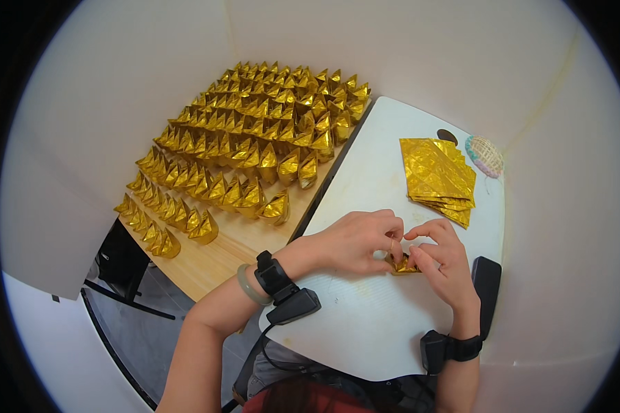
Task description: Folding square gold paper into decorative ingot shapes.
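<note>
A small folded piece of gold foil paper [405, 269] lies low over the white tabletop [365, 323], mostly covered by my fingers. From the left, my left hand [365, 241] reaches in with bent fingers closed on its left part. My right hand [439, 258] pinches the same piece from the right, thumb and fingers curled close around it. The fingertips of both hands nearly meet, so the exact folds are hidden. Just beyond them sits a loose, fanned stack of creased gold foil sheets [437, 172].
Rows of folded gold paper ingots [255, 148] stand on a wooden table [244, 248] at the left. A woven shell-shaped piece [486, 155] and a dark oval object [448, 136] lie at the far right. A black device [486, 289] is by the right edge; pale walls enclose the back.
</note>
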### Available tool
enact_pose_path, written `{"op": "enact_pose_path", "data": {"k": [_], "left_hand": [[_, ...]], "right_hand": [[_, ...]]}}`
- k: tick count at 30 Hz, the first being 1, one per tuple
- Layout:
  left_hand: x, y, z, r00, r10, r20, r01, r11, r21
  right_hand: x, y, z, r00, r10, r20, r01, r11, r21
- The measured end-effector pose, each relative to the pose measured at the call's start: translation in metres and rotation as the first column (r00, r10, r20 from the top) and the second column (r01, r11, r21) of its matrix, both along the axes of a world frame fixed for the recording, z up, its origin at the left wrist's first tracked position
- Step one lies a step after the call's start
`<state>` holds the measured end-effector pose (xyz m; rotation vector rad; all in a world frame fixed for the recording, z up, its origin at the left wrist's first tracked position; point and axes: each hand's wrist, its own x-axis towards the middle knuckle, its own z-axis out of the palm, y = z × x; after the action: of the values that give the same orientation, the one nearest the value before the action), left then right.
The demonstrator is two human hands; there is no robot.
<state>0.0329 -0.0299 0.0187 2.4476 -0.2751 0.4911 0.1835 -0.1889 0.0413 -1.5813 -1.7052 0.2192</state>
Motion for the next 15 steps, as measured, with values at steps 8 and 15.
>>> {"op": "enact_pose_path", "data": {"k": [8, 15], "left_hand": [[0.0002, -0.0007, -0.0026, 0.999, -0.019, 0.04, 0.019, 1.0, -0.013], [0.0009, -0.0012, -0.0065, 1.0, -0.019, 0.005, 0.019, 0.999, 0.026]], "right_hand": [[-0.0005, 0.0003, 0.0014, 0.993, -0.055, 0.1, 0.052, 0.998, 0.032], [0.0023, 0.0003, -0.0015, 0.973, -0.099, 0.209, 0.096, 0.995, 0.021]]}}
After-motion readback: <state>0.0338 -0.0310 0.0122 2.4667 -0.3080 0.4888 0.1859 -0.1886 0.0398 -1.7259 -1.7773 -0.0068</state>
